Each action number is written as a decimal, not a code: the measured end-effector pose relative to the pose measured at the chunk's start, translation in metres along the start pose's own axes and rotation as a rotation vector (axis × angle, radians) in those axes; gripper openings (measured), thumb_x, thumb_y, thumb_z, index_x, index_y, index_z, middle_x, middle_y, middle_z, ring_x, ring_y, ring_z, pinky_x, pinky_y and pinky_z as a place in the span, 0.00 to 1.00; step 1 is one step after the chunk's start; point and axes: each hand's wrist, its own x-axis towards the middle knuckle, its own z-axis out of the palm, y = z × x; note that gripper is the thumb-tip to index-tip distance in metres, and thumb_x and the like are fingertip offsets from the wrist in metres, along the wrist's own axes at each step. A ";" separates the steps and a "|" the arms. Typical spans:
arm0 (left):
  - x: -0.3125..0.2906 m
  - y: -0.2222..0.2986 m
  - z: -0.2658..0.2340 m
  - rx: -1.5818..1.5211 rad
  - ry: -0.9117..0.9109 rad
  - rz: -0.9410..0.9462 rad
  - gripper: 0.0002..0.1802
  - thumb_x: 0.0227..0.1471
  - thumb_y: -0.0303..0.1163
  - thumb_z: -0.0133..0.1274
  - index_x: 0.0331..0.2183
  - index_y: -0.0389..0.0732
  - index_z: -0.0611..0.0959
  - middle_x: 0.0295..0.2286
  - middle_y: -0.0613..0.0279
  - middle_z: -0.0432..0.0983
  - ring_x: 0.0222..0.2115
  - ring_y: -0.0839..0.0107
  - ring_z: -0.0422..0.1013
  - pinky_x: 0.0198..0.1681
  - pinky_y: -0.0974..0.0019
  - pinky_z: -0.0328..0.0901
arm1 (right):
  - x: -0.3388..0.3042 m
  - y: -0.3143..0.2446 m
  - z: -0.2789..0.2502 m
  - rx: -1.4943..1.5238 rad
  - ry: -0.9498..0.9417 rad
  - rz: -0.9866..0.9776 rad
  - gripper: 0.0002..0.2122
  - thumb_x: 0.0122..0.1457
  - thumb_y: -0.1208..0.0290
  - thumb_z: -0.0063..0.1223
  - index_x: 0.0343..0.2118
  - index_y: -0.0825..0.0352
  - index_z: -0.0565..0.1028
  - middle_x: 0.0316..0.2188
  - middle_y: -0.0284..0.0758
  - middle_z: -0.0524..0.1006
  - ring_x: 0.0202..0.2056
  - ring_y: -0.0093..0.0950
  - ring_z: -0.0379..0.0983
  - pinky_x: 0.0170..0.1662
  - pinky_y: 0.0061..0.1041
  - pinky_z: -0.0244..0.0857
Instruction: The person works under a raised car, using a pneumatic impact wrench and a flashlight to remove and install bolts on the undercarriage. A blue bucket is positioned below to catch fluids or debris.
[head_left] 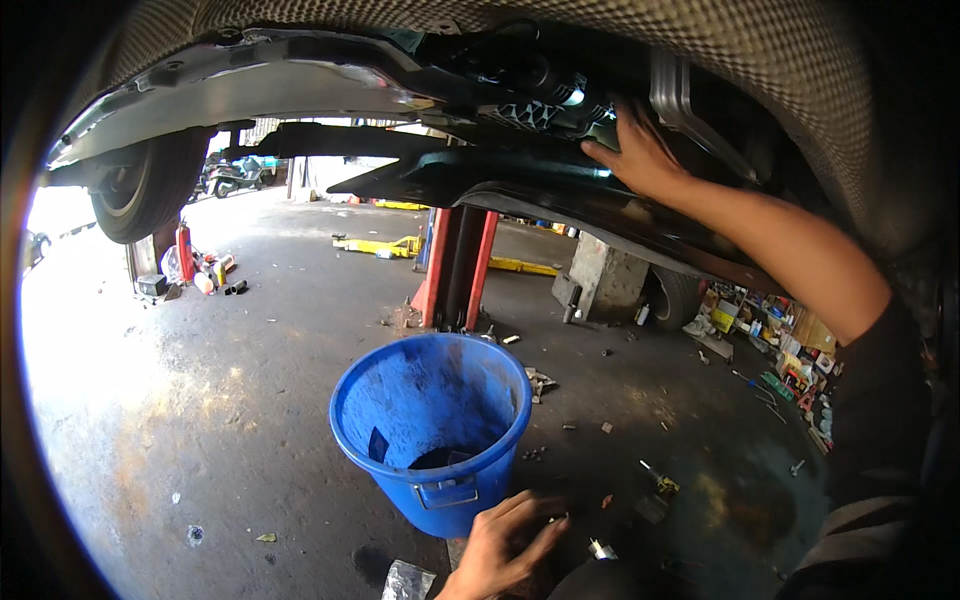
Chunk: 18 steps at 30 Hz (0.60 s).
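Observation:
My right hand (645, 152) reaches up into the underside of a raised car (270, 95), its thumb spread apart from the fingers. The fingertips are beside a dark part with a lattice surface (530, 117) and small bright spots of light; they partly disappear in shadow. Low in the view, my left hand (505, 545) is closed in a loose pinch, next to the front of a large blue bucket (430, 345). Something tiny and pale shows at its fingertips, too small to name. Dark liquid or shadow lies at the bottom of the bucket.
A red lift post (432, 268) stands behind the bucket, with a yellow floor jack (380, 246) beyond. A fire extinguisher (185, 250) is at left, near a car wheel (150, 185). Tools and bottles clutter the far right. A metal bracket (690, 110) hangs above my right wrist.

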 end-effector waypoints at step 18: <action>-0.069 -0.015 -0.060 0.283 0.275 -0.239 0.05 0.55 0.24 0.60 0.36 0.36 0.87 0.32 0.49 0.83 0.35 0.54 0.80 0.40 0.58 0.72 | 0.070 0.013 0.042 0.307 0.424 -0.161 0.17 0.61 0.73 0.59 0.52 0.69 0.76 0.45 0.50 0.80 0.48 0.51 0.77 0.48 0.43 0.71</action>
